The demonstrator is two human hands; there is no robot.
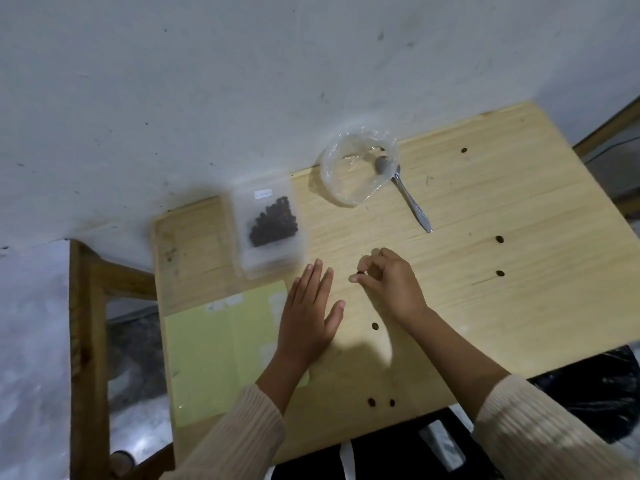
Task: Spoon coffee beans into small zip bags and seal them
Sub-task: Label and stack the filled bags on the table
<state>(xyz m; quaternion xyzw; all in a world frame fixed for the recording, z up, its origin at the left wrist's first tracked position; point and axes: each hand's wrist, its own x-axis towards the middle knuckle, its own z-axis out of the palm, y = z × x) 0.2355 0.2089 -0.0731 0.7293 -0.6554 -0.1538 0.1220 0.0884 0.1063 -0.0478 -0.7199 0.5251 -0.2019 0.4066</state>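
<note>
Pinching one coffee bean (360,272) between fingertips, the right hand (391,284) hovers over the table (485,289); left hand (308,320) lies flat, fingers spread. The filled zip bag (268,230) lies beyond, its white label (263,194) too blurred to read.

A single head-worn camera looks steeply down and forward over a wooden table (485,265), close above the left hand (308,320) and right hand (391,282). Beyond the hands it faces a pale wall (242,81); floor shows left of them.
</note>
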